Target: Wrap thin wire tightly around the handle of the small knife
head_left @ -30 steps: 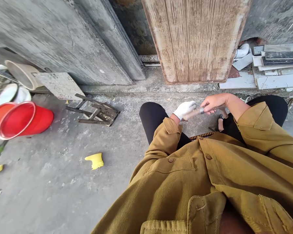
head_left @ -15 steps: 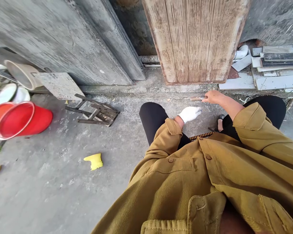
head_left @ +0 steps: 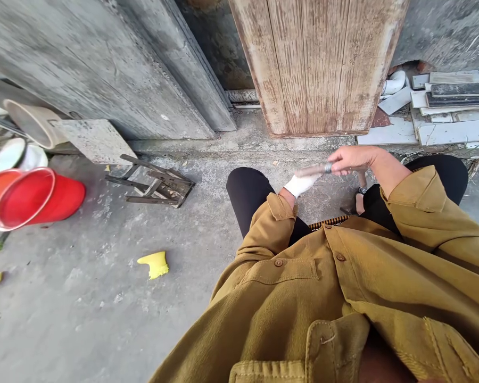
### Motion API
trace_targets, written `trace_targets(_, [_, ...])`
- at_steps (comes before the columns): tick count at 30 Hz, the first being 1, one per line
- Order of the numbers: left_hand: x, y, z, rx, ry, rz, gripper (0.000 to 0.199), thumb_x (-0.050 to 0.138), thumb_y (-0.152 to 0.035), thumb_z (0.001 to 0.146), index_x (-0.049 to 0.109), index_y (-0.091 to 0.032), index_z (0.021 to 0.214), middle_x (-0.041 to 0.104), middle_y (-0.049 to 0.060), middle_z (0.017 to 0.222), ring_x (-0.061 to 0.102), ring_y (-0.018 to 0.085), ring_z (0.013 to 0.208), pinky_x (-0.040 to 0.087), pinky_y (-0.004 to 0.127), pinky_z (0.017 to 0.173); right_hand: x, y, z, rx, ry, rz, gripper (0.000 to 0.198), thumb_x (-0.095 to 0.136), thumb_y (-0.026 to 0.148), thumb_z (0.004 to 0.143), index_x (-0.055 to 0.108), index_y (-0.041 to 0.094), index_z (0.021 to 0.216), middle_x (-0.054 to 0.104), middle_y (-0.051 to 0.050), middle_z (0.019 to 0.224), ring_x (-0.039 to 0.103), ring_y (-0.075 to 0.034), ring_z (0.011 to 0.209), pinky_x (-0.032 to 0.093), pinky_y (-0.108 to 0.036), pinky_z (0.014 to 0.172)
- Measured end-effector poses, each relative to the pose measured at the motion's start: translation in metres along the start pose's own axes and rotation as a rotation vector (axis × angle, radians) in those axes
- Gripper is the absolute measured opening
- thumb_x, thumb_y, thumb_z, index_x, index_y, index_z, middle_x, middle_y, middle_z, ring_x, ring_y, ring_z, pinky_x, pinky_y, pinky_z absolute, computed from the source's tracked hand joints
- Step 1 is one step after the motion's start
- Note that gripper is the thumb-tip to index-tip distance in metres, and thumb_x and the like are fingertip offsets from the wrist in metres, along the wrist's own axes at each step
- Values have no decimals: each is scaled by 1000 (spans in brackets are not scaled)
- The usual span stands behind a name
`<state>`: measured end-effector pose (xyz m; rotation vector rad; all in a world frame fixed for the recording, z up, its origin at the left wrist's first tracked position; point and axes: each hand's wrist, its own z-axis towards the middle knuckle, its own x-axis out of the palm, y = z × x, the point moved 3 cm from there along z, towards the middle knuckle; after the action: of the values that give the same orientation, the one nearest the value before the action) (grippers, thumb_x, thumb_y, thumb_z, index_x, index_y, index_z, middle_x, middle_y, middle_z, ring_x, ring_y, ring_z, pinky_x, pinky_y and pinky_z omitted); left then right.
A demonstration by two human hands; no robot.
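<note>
My right hand (head_left: 353, 158), bare, is closed around a tool with a worn brownish handle (head_left: 312, 169) and a grey metal collar. The handle points left; part of the tool seems to show below my hand, but its kind is unclear. Close by, my left hand (head_left: 300, 184) wears a white glove. The handle's end crosses over the glove, blurred by motion. The gloved fingers are partly hidden, so I cannot tell whether they grip it. Both hands are between my knees, in front of a weathered wooden panel (head_left: 315, 69) that leans against the wall.
Grey boards (head_left: 151, 80) lean at the left. A small wooden stool (head_left: 159, 183) lies tipped on the concrete, with a yellow piece (head_left: 155, 265) nearer me. Red buckets (head_left: 64, 197) stand at far left. White planks (head_left: 455, 130) are stacked at the right, by a white pipe (head_left: 394, 84).
My right hand has turned, bringing the tool's handle left and slightly down over my gloved left hand. My left hand has shifted slightly left. The surroundings look the same.
</note>
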<state>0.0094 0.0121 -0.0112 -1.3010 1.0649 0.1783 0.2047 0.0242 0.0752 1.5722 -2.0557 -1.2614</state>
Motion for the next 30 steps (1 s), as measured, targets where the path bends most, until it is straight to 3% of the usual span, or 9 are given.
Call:
trace_targets(3, [7,0,0,14,57,-104,30,45,-28,110,73,-17,115,78,6,97,70,21,84,55,32,81,-27,-1,-15,-110,-458,242,26,67,43,102,61,20,94,67,-3,85,56,-13,69,50,-27,69])
trace_targets(5, [10,-4,-1,50,93,-160,28,45,-25,110,71,-17,116,78,6,105,71,20,89,55,30,85,-39,-10,-17,-87,-710,328,39,68,57,102,59,21,93,65,-5,83,57,-14,68,50,-28,67])
trace_targets(9, [14,-18,-4,80,157,-11,25,50,-29,113,72,-20,120,79,7,107,74,24,102,54,31,94,-45,-32,-2,127,-914,280,49,66,67,102,64,18,96,66,-8,80,60,-18,69,49,-29,63])
trace_targets(13, [11,-30,-10,101,187,168,27,51,-34,115,73,-22,122,81,8,106,77,27,105,53,32,93,-43,-39,12,373,-801,-92,39,62,51,108,73,13,111,74,-15,92,68,-23,79,52,-32,71])
trace_targets(16, [2,-28,-13,110,130,221,26,52,-34,115,74,-21,119,81,8,108,77,28,107,52,33,95,-38,-45,19,463,-569,-302,36,64,47,107,74,13,114,77,-16,100,72,-25,86,51,-34,77])
trace_targets(21, [-18,-9,-12,43,-103,45,32,43,-30,115,72,-21,109,80,6,104,75,23,100,53,31,94,-11,-52,32,336,-87,-269,35,70,51,101,72,18,90,72,-7,83,64,-18,72,49,-31,72])
trace_targets(25, [-21,1,-5,22,-205,-183,33,44,-30,114,64,-20,90,75,6,94,70,21,92,54,32,92,14,-38,26,233,275,-102,42,77,52,94,65,17,75,63,-1,68,55,-13,60,46,-29,64])
trace_targets(28, [-13,3,1,-35,-185,-394,35,46,-30,113,58,-20,82,71,7,87,64,19,81,54,32,83,13,-22,12,60,287,55,36,80,46,90,66,15,78,64,1,69,55,-10,59,44,-25,59])
trace_targets(30, [-6,1,3,-59,-119,-535,37,45,-32,114,57,-19,82,69,6,85,59,16,72,52,30,75,1,-15,3,-67,112,194,35,81,46,90,65,17,82,64,2,71,55,-9,59,44,-22,58])
